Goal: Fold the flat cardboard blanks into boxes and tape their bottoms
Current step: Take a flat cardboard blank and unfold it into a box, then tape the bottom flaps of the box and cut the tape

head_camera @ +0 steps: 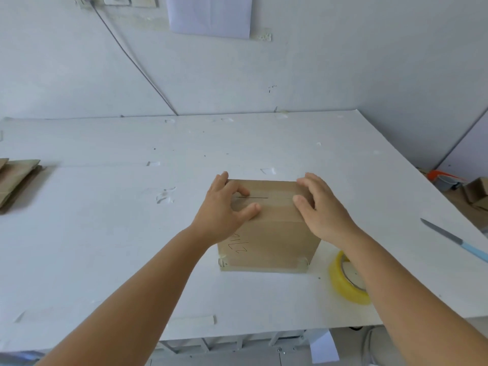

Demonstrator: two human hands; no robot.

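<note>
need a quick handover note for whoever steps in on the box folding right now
Left hand and right hand: both lie open on top of the box, fingers pressing its taped seam.
The box stands mid-table, folded, with clear tape along the top seam.
The yellow tape roll is just right of the box; the knife lies further right.
Flat blanks are stacked at the table's left edge.
Left: set this box aside, then fold and tape the remaining blanks.

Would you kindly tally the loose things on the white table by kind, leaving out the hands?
Folded box: 1
Stack of flat blanks: 1
Yellow tape roll: 1
Knife: 1
Total: 4

The number of blanks in the stack cannot be told; it is cut off at the left edge.
</note>
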